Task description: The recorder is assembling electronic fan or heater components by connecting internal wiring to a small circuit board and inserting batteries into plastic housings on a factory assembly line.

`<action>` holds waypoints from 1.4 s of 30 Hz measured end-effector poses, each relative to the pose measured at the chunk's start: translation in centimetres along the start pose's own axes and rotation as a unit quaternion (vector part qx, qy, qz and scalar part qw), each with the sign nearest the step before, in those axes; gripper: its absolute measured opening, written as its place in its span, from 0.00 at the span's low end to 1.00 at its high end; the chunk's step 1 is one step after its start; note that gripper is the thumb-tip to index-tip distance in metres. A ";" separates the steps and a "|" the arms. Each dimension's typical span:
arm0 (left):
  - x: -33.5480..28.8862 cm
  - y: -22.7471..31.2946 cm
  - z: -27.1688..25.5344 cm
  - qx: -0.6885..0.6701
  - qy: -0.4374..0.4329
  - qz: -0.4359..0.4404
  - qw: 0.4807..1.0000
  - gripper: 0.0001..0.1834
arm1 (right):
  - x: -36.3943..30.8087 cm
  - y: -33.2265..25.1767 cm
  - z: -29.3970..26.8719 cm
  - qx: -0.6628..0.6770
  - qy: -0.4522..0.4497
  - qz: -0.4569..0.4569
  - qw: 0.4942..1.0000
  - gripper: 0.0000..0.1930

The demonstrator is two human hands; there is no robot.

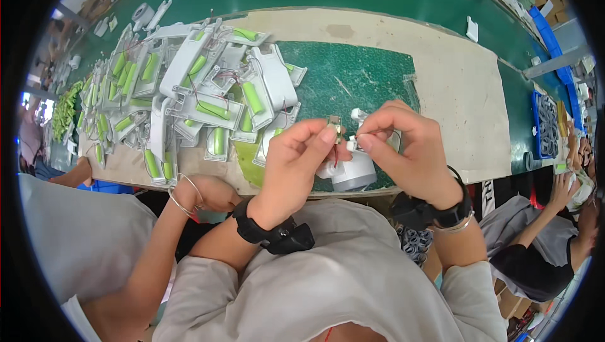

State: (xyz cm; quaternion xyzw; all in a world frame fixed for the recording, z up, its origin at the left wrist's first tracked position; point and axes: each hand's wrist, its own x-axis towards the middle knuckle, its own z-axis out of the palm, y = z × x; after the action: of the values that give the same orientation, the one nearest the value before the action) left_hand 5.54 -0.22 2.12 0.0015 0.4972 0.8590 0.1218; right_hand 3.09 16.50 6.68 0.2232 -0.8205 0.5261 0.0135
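Observation:
My left hand (296, 162) is closed, pinching a small circuit board (334, 123) between thumb and index finger. Facing it, my right hand (409, 150) pinches a small white connector (352, 143) with thin wires, a short gap from the board. Under my hands, at the table's near edge, lies a white plastic housing with a round grey-rimmed end (354, 175); part of it is hidden by my fingers. Red wires (336, 155) hang below the board by my left hand.
To the left, a large heap of white plastic housings (272, 77) with green battery cells and wires covers the table. A green mat (353, 77) lies ahead on brown sheeting (463, 102). At right stands a blue crate (546, 125) of grey rings. Co-workers sit on both sides, one bare arm (154, 247) close at left.

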 end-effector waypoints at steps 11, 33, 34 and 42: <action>-0.8 -1.3 1.0 0.046 0.006 0.060 0.997 0.10 | -1.7 1.2 1.4 -0.077 0.100 -0.032 0.991 0.03; -1.3 -1.2 1.2 0.051 0.019 0.090 0.994 0.09 | -3.1 1.7 4.0 0.068 0.186 -0.016 0.980 0.05; -1.3 -1.2 1.3 0.054 0.019 0.092 0.994 0.09 | -3.1 1.7 4.0 0.076 0.189 -0.014 0.979 0.05; -1.1 -1.8 1.2 0.167 0.045 0.133 0.976 0.07 | -2.9 1.9 3.5 0.101 0.162 -0.020 0.981 0.06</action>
State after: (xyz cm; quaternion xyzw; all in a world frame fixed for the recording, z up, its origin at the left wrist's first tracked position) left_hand 7.13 1.38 1.35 0.0496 0.6343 0.7713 -0.0183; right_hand 5.70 15.10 2.79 0.1514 -0.7455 0.6351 0.1338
